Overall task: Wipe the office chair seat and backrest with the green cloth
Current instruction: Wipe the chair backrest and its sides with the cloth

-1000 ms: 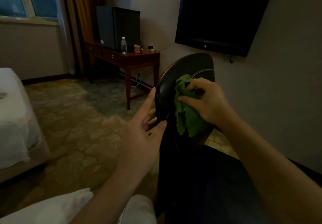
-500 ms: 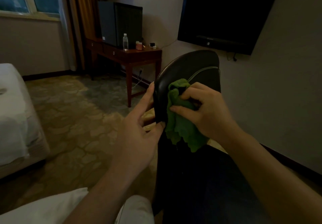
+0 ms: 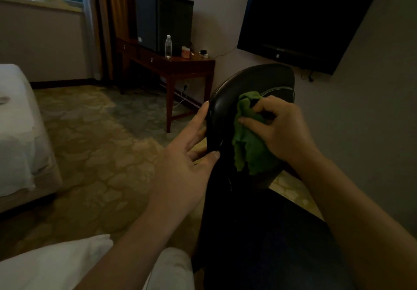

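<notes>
My right hand (image 3: 282,131) covers the middle of the green cloth (image 3: 248,147), which hides the backrest (image 3: 248,82) beneath. Some fingers of my left hand (image 3: 185,165) are out of sight behind the backrest's edge. Lower down the chair (image 3: 259,233) is too dark to read. The television (image 3: 304,18) runs off the top edge, the bed (image 3: 15,131) off the left.

The backrest (image 3: 252,82) stands in the near middle, with the cloth (image 3: 248,145) against its front face under the right hand (image 3: 284,131). The left hand (image 3: 182,163) holds the backrest's left edge, thumb in front, fingers (image 3: 198,120) along the rim. Behind and to the left, a worktop (image 3: 180,63) against the wall carries a cabinet (image 3: 164,21), with a bottle (image 3: 168,47) before it. A television (image 3: 304,18) hangs above the backrest. A bed (image 3: 15,131) lies far left.
</notes>
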Motion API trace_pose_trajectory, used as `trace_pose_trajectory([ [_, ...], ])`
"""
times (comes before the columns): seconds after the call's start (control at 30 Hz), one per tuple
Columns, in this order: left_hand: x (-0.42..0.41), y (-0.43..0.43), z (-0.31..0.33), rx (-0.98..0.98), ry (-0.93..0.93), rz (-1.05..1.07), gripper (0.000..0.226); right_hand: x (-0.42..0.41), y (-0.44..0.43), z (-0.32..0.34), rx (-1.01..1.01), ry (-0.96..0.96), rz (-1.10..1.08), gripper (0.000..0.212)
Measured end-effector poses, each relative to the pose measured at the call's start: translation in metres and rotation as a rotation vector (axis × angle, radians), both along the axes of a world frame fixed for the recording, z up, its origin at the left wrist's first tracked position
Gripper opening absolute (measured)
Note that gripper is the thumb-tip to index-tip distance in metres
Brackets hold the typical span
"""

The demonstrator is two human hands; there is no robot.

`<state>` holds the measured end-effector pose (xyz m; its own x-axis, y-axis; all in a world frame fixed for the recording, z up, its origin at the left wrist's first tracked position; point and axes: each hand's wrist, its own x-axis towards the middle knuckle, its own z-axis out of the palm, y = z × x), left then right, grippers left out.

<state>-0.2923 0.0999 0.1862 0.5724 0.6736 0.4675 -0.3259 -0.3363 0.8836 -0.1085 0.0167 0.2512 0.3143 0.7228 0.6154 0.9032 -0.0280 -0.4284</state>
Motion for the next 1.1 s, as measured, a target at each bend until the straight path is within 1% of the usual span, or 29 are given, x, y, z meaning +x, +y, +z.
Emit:
trace_pose_trajectory([
  [0.07, 0.003, 0.003, 0.000, 0.001, 0.009, -0.009, 0.082, -0.006, -0.003, -0.001, 0.012, 0.004, 0.016, 0.023],
  [0.23, 0.006, 0.009, 0.001, -0.033, -0.018, -0.017, 0.081, -0.026, -0.004, -0.012, -0.021, -0.066, 0.066, 0.019],
  [0.33, 0.005, 0.007, 0.004, -0.033, -0.014, -0.033, 0.081, -0.017, -0.004, -0.007, -0.051, -0.068, 0.066, 0.019],
  [0.5, 0.001, 0.004, 0.009, -0.025, -0.023, -0.056, 0.078, 0.021, 0.006, 0.008, -0.062, -0.008, -0.114, 0.025],
  [0.57, -0.001, 0.006, 0.012, -0.043, -0.031, -0.065, 0.076, 0.025, 0.009, 0.007, -0.064, 0.011, -0.135, 0.026],
  [0.63, -0.002, 0.012, 0.015, -0.022, -0.001, -0.059, 0.076, 0.024, 0.008, 0.005, -0.045, 0.017, -0.136, 0.028],
  [0.7, -0.002, 0.021, 0.021, 0.091, 0.066, -0.019, 0.075, 0.020, 0.004, 0.004, -0.039, 0.010, -0.107, 0.030],
  [0.73, -0.002, 0.028, 0.025, 0.195, 0.100, 0.016, 0.075, 0.017, 0.002, 0.003, -0.057, 0.009, -0.083, 0.029],
  [0.77, -0.002, 0.035, 0.030, 0.339, 0.133, 0.054, 0.074, 0.013, 0.001, 0.003, -0.082, 0.011, -0.060, 0.028],
  [0.83, 0.000, 0.049, 0.043, 0.702, 0.203, 0.114, 0.070, 0.004, -0.001, 0.003, -0.107, 0.018, -0.026, 0.028],
  [0.9, 0.005, 0.061, 0.054, 1.035, 0.255, 0.107, 0.060, -0.001, -0.002, 0.002, -0.098, 0.006, -0.005, 0.028],
  [0.93, 0.008, 0.067, 0.057, 1.161, 0.258, 0.089, 0.054, -0.003, -0.002, 0.001, -0.089, 0.000, 0.001, 0.027],
  [1.0, 0.013, 0.077, 0.058, 1.308, 0.241, 0.054, 0.044, -0.003, -0.002, 0.001, -0.082, 0.005, 0.003, 0.020],
  [1.1, 0.014, 0.085, 0.058, 1.349, 0.206, 0.029, 0.038, 0.000, 0.002, 0.007, -0.136, 0.018, -0.004, 0.022],
])
